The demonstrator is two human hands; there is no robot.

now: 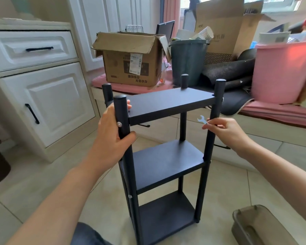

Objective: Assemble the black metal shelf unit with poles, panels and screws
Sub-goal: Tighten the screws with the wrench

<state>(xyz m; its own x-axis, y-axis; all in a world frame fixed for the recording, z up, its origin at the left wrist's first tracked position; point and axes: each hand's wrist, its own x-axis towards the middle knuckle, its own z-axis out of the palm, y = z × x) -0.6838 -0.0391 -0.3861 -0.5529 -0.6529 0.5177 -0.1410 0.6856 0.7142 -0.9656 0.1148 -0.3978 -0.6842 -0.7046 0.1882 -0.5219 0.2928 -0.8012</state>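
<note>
Shelf unit: the black metal shelf unit (166,167) with three flat panels and four round poles is stood upright on the beige tiled floor (48,188).
Left hand: the left hand (113,133) is wrapped around the near left pole (125,135), beside a silver screw head (119,123).
Right hand: a small silver flat wrench (202,119) is pinched by the right hand (224,131) against the near right pole (213,124).
Behind: a brown cardboard box (131,59) is set on a pink mat (124,86).

Black metal shelf unit (166,156) stood upright on tiled floor, three flat panels fixed between four round poles. Top panel (170,101) seen just below capped pole tops; middle panel (168,161) and bottom panel (166,214) stacked beneath. Silver screw (119,123) seated in near-left pole (124,131) at top panel level. Small flat wrench (201,119) held beside near-right pole (212,131).
</note>
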